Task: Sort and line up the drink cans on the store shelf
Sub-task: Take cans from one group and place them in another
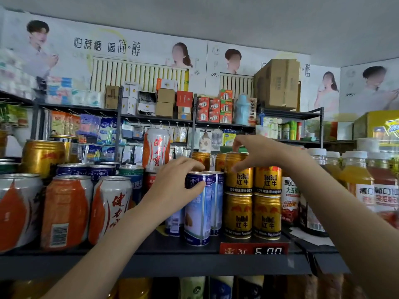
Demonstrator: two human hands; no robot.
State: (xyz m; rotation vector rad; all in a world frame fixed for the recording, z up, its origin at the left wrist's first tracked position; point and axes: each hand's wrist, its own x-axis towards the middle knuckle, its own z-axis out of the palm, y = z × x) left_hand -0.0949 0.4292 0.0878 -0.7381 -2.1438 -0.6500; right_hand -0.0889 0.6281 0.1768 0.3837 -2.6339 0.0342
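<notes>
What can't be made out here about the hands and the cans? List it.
- Head view: the left hand covers the blue can top and upper label.
- The right hand hides the top of the upper gold can; contact is unclear.
- The price tag is blurred on its left.
- The orange can is cut by the left edge.

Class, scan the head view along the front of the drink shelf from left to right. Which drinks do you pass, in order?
Orange-and-white cans → tall blue-and-white can gripped by the left hand → stacked gold Red Bull cans, right hand on top → orange juice bottles.
</notes>
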